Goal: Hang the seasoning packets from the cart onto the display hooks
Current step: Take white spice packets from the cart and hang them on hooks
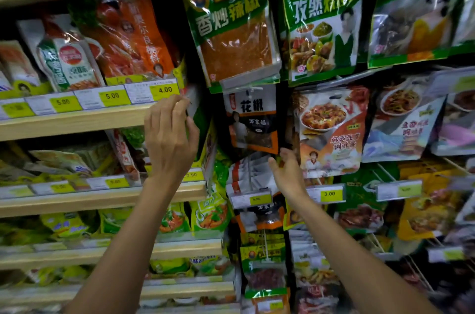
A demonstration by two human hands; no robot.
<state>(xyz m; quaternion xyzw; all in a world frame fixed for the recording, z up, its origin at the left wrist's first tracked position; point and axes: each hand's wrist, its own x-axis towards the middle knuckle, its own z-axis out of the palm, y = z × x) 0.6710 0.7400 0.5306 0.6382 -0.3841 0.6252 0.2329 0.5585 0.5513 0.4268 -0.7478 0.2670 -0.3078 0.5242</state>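
A black seasoning packet (253, 121) with an orange lower band hangs from a display hook under a clear price holder (250, 79). My right hand (286, 169) reaches up and pinches this packet's lower right corner. My left hand (169, 133) is raised at the end of the wooden shelf, its fingers curled, pinching a pale flat piece (192, 100). Whether that piece is a packet or a tag is unclear. The cart is out of view.
Large green packets (231, 20) hang above the black one. A row of white and orange packets (246, 172) and a yellow price tag (259, 199) hang just below it. Wooden shelves (77, 121) with bagged goods fill the left. More hooked packets (331, 131) crowd the right.
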